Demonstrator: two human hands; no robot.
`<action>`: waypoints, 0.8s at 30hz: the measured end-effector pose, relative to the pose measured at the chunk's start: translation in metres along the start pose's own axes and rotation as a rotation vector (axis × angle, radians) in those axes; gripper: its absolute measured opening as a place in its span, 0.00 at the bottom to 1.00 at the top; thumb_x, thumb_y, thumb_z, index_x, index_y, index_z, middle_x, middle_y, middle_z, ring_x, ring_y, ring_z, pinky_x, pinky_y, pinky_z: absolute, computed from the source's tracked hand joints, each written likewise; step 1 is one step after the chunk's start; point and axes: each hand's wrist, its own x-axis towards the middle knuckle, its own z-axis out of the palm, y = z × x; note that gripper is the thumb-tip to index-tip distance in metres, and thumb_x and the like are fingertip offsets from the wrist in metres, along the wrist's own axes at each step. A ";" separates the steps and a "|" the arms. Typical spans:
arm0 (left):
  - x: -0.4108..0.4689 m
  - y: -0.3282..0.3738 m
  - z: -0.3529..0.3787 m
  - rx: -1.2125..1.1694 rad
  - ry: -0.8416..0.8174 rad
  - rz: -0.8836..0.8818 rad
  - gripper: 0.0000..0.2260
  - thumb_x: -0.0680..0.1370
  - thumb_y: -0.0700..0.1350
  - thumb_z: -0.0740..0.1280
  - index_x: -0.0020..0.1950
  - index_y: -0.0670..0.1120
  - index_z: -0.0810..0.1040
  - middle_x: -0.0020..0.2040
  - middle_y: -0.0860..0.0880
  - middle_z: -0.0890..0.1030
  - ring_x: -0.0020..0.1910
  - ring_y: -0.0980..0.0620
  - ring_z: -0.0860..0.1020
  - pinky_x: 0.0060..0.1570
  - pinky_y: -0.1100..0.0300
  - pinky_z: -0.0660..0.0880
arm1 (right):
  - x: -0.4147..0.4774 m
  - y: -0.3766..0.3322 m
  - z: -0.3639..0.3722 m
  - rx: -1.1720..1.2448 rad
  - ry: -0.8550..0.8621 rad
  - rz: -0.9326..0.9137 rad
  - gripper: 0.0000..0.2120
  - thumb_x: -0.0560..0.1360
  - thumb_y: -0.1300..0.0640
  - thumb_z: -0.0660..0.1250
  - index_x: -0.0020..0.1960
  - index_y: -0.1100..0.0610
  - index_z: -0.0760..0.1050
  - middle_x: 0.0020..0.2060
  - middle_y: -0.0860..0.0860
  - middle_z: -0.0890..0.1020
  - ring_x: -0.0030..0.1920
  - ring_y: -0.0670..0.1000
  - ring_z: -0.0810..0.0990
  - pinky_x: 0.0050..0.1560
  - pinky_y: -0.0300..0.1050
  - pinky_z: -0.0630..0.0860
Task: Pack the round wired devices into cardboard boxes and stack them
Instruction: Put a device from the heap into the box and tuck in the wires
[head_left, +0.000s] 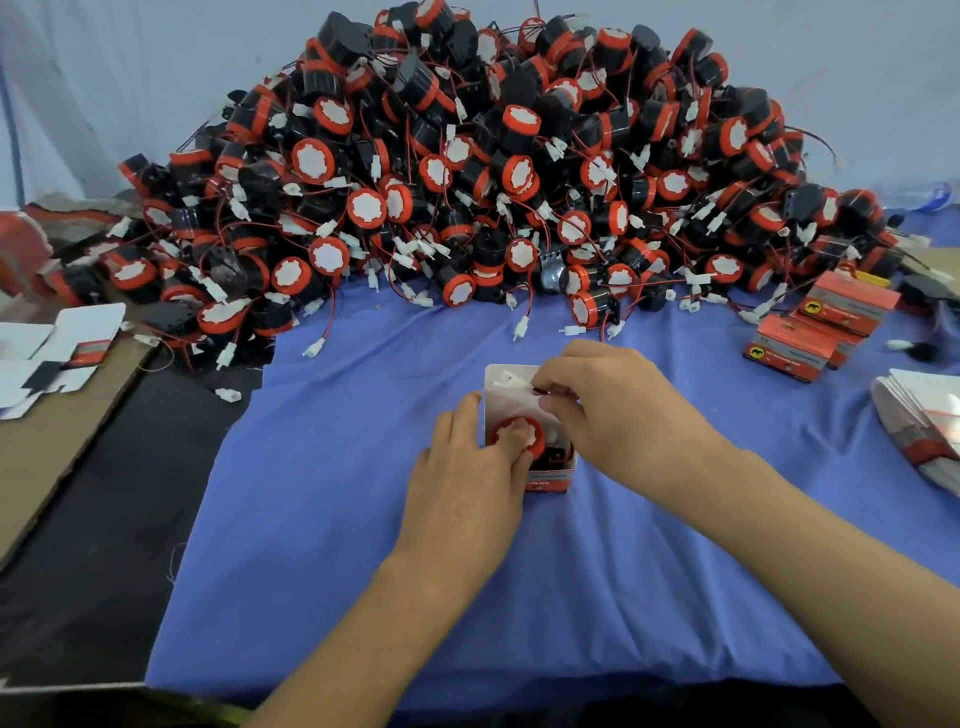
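Note:
A small open cardboard box (506, 387) stands on the blue cloth in the middle, its white flap raised at the far side. Inside it sits a round black device with a red-rimmed white face (519, 435). My left hand (467, 467) holds the box's left side and its fingers press on the device. My right hand (618, 410) is at the box's right, pinching the device's wire and white connector over the opening. Behind, a huge heap of the same round wired devices (493, 171) fills the far side of the table.
Several packed orange boxes (826, 322) are stacked at the right. A pile of flat unfolded boxes (924, 431) lies at the far right edge. More flat cartons (57, 348) rest on brown cardboard (57, 447) at the left. The blue cloth (363, 519) covers the near table.

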 end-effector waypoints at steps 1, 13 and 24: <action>-0.002 0.000 0.002 0.010 0.017 0.005 0.16 0.86 0.56 0.55 0.72 0.59 0.73 0.79 0.46 0.59 0.73 0.44 0.62 0.54 0.49 0.73 | 0.003 0.000 0.002 -0.029 -0.020 -0.001 0.08 0.80 0.61 0.64 0.56 0.56 0.81 0.48 0.53 0.79 0.49 0.59 0.78 0.50 0.55 0.75; -0.015 0.012 0.015 -0.501 0.039 -0.221 0.16 0.82 0.56 0.51 0.69 0.62 0.68 0.64 0.60 0.67 0.62 0.50 0.67 0.62 0.54 0.68 | 0.020 -0.001 0.027 -0.117 -0.097 -0.096 0.16 0.70 0.70 0.64 0.43 0.51 0.63 0.38 0.47 0.64 0.33 0.53 0.63 0.29 0.43 0.52; -0.017 0.009 0.024 -0.989 0.189 -0.338 0.19 0.75 0.73 0.64 0.54 0.61 0.77 0.52 0.65 0.74 0.49 0.60 0.78 0.45 0.57 0.72 | 0.018 -0.003 0.034 -0.253 -0.086 0.025 0.12 0.76 0.64 0.64 0.40 0.49 0.68 0.36 0.46 0.70 0.35 0.52 0.68 0.28 0.41 0.58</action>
